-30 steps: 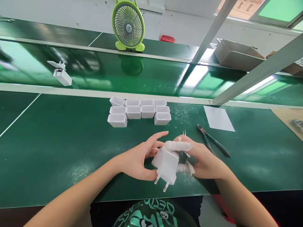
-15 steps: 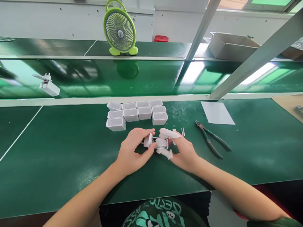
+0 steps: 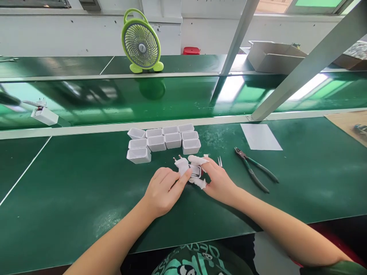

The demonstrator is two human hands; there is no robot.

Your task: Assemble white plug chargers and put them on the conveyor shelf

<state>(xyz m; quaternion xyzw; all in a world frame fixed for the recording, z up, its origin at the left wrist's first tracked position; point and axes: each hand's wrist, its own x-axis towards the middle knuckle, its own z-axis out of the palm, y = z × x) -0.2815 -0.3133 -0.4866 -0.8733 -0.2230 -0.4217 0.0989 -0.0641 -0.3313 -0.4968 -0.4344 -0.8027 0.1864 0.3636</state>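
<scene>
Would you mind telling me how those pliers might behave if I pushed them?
The pliers would probably slide rather than roll, since they lie flat on the bench. The head looks like metal, so that end may feel heavier. Their handles stand apart, so pushing one might swing it.

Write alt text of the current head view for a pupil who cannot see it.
A person's right hand grips an open white two-pin plug adapter with white-wrapped fingers while the left hand touches it, above a green workbench. White open-topped cases stand beyond, with side cutters lying to the right.
</scene>
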